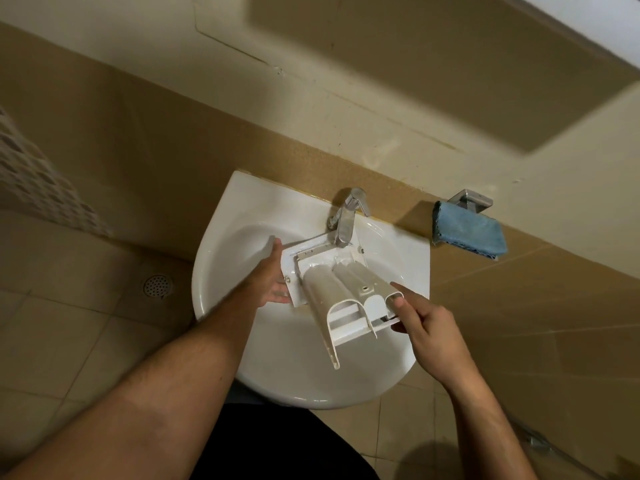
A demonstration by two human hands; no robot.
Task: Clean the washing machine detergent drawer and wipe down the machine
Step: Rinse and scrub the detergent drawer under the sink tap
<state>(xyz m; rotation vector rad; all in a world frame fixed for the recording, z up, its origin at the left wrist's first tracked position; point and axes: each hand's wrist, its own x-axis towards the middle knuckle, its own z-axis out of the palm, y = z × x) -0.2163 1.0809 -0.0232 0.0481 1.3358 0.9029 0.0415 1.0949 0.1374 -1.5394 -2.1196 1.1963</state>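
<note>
The white plastic detergent drawer [341,292] is held upside down over the white sink [221,244], its front panel toward the tap [344,216]. My left hand [272,277] holds the front panel's left edge, fingers under it and thumb on top. My right hand [420,322] pinches the drawer's rear right corner between thumb and fingers. The drawer's rounded underside faces up and looks wet under the spout.
A folded blue cloth [467,233] lies on a metal wall holder [471,199] right of the sink. A round floor drain [157,285] sits in the tiled floor at left. The tan wall runs behind the sink.
</note>
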